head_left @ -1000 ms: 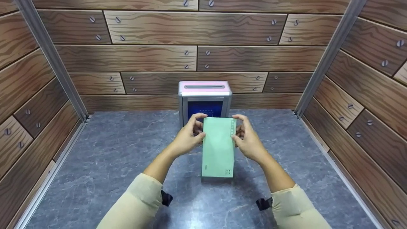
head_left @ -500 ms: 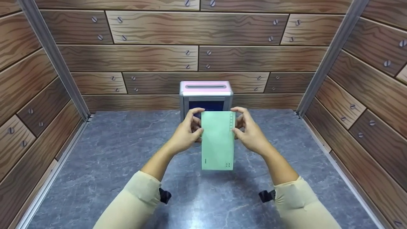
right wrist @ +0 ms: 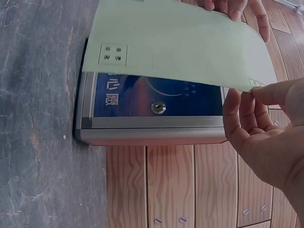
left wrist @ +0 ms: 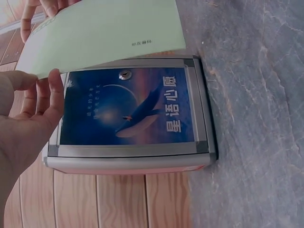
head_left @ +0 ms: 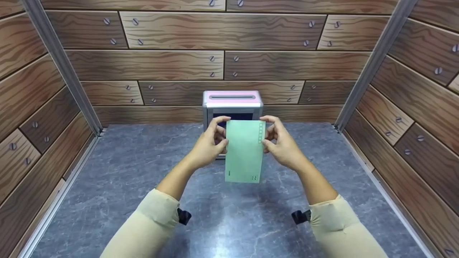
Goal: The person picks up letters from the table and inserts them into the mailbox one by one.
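A pale green envelope (head_left: pixel 244 152) hangs upright between both hands, in front of a pink and silver box (head_left: pixel 232 96) with a slot in its top. My left hand (head_left: pixel 209 143) pinches the envelope's left edge near the top, and my right hand (head_left: pixel 282 145) pinches the right edge at about the same height. Small printed squares run down the envelope's upper right side. In the left wrist view the box's blue front panel (left wrist: pixel 128 107) shows a whale picture and a round lock (left wrist: pixel 125 74). From the head, the envelope hides most of that panel.
The box stands on a grey marbled table (head_left: pixel 143 168) close to the back wall (head_left: pixel 172 64) of printed wood planks. Similar plank walls rise at left and right, with metal posts (head_left: pixel 373 61) in the back corners.
Both hands have raised the envelope and moved it forward, toward the box. It covers more of the box front than before. The box has stayed in place.
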A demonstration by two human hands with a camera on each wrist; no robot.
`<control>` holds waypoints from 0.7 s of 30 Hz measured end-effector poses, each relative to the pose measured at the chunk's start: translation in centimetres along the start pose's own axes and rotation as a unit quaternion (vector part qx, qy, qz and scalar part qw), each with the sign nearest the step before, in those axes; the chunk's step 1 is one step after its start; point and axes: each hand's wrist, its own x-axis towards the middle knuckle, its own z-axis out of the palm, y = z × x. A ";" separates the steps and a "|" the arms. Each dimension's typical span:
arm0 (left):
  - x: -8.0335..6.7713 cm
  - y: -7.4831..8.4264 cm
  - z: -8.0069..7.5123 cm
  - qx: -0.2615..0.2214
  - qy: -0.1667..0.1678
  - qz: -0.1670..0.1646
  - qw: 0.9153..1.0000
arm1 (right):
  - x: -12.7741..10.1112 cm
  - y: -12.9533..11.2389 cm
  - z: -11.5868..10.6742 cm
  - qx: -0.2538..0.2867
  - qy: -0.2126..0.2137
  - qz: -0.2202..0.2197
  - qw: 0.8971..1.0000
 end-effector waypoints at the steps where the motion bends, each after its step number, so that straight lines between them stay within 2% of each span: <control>1: 0.0 0.1 0.0 0.003 0.002 0.002 1.000 | 0.0 -0.1 0.0 -0.003 0.002 0.000 1.000; 8: 0.1 0.2 -0.3 0.015 0.007 0.000 1.000 | 0.2 -0.6 0.4 -0.026 0.020 -0.006 0.999; 15: 0.3 0.5 -0.7 0.020 0.033 0.008 0.999 | 0.4 -0.9 1.0 -0.032 0.039 -0.020 0.999; 21: 0.6 0.8 -1.3 0.068 0.035 0.030 0.997 | 0.8 -1.3 1.0 -0.035 0.044 -0.028 0.998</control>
